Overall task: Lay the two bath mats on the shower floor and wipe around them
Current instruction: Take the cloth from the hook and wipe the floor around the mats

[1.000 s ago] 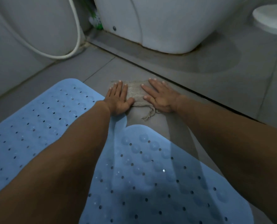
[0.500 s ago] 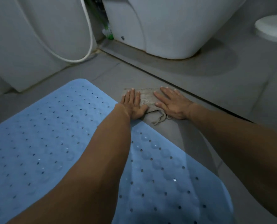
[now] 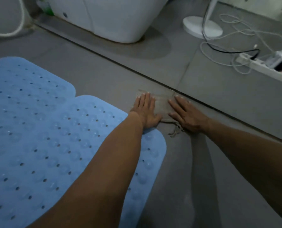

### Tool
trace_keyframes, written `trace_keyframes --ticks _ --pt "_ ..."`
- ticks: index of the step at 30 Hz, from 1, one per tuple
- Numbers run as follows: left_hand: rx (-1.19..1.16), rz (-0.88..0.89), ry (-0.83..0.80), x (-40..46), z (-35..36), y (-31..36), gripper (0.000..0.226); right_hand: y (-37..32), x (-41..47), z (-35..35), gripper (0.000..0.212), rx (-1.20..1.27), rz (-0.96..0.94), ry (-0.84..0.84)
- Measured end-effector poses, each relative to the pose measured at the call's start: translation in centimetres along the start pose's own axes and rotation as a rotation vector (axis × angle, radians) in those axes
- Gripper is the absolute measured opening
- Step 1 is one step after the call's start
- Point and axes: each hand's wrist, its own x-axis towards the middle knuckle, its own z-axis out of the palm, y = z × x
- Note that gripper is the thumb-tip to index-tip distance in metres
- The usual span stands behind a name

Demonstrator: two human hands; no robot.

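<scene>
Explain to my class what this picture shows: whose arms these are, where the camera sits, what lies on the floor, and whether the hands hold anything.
There is no machine here. A person wears a camera on the head, looking forward and down, so the two arms reaching out from the bottom edge are that person's own. The left hand and the right hand both lie flat, fingers straight, pressing a beige cloth onto the grey floor. Neither has a grip on it. To the left lie two blue bath mats, dotted with holes and overlapping. Further back stand a white toilet base, a round white stand base and a power strip with cables.
</scene>
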Motion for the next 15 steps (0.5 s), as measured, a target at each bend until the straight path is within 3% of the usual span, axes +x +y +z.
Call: trace_keyframes --ticks 7,15 --pt "0.09 0.207 -0.051 -1.0 1.5 9.1 0.081 4.3 -11.1 2.3 0.063 0.04 0.218 -0.029" --pt "0.132 0.349 -0.045 -4.0 3.3 11.4 0.08 2.3 -17.7 4.1 0.063 0.108 0.332 0.0"
